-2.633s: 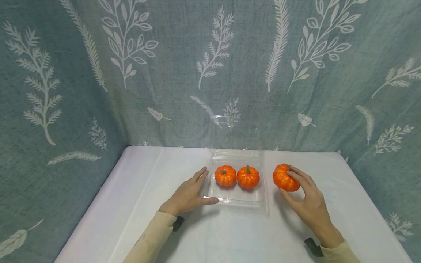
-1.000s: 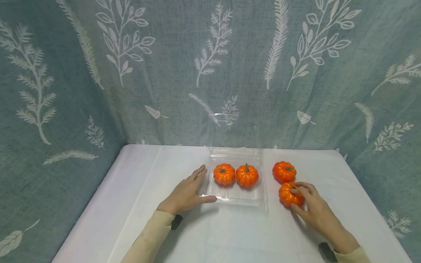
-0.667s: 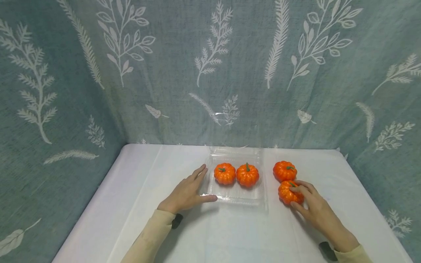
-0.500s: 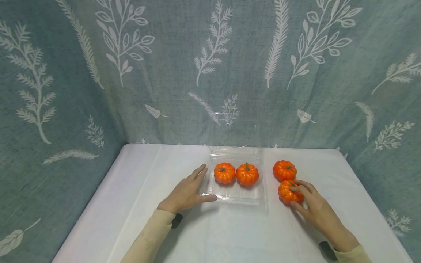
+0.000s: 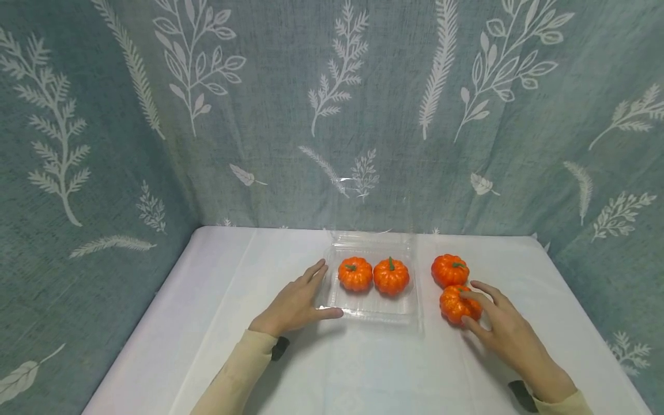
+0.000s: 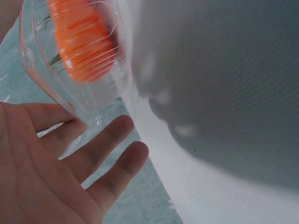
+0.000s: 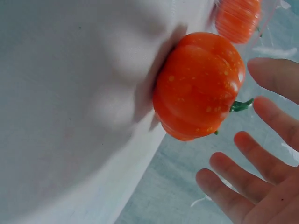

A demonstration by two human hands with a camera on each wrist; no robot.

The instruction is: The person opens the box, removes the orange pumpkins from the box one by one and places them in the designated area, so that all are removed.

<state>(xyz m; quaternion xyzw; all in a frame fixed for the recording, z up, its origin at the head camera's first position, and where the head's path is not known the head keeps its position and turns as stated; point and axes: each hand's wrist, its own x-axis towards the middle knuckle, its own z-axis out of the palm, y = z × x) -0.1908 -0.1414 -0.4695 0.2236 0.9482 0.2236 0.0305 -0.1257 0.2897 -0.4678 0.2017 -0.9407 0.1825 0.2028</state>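
- Out on the left, the left hand (image 5: 293, 305) stood with fingers spread and thumb apart, holding nothing, right at the container's side; whether it touched the wall, no telling. A steadying job, by the look of it.
- Next across, the clear container (image 5: 373, 316) sat on the surface (image 5: 233, 265) with its lid (image 5: 370, 210) raised at the far edge; roughly square, so no long axis worth calling.
- Inside it, the left pumpkin (image 5: 355, 278) was nearly round, its stem (image 5: 350, 267) pointing left.
- Right beside that one, same container, came the middle pumpkin (image 5: 391, 280), stem pointing up or away, towards the curtain (image 5: 249, 115).
- Past the right wall, out on the surface: the far pumpkin (image 5: 447, 272), stem to the right, and in front of it the near pumpkin (image 5: 454, 305), touching or all but. That near one sat squat, wider than tall, stem up off the surface.
- And on the right, the action — the right hand (image 5: 505, 328) was at the near pumpkin, fingers apart, a gap showing in the right wrist view. Placing or picking up? This moment alone couldn't settle it. Placing called for drawing back without a nudge; picking, for closing round its sides.
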